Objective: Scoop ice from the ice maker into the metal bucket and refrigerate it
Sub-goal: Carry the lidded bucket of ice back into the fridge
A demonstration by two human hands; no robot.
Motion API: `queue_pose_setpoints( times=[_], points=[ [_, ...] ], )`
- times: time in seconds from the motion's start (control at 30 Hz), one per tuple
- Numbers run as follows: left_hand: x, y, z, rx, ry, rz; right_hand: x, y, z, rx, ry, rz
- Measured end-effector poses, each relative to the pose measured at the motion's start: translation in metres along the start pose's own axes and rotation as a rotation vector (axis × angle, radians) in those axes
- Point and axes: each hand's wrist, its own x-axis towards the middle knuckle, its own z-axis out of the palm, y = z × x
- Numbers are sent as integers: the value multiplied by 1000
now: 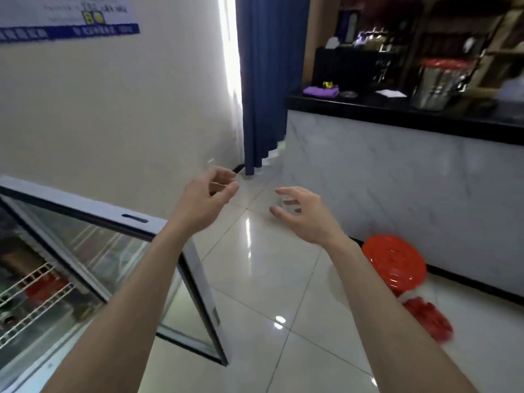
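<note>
Hands: the left hand and the right hand are raised side by side at centre frame, apart from each other and above the tiled floor. Fingers of both are loosely curled and released, with nothing held; bare forearms run down to the bottom edge.

Task item: the metal bucket stands on the black counter in the upper right of the frame, well apart from both hands. Something red covers its top. Its contents cannot be made out, as the area is blurred.

Refrigerator, lower left: its glass door is swung open toward centre frame. White wire shelves are visible inside, with red items lying on one; further contents are indistinct.

Counter, other holdings: purple cloth with a small yellow object on top, white paper, and dark shelving with blurred goods behind.

Floor, lower right: a red round basin leans at the foot of the counter's marble front, and a red bag lies just below it.

Walls: blue curtain at upper centre, beside a bright strip of window; blue-edged poster in the upper left corner.
</note>
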Motion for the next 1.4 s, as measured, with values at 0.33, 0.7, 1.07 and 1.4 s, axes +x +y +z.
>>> queue_pose_setpoints(
  times=[0.33,0.7,1.07,1.4],
  points=[
    [66,26,112,-50,-221,101,-19,82,-77,-13,193,173],
    [164,62,232,2,-335,53,31,188,-173,-11,241,247],
    [285,70,350,0,-393,78,98,287,-261,-34,287,272],
    [439,71,450,-13,-467,188,196,373,-335,-107,417,298]
  ],
)
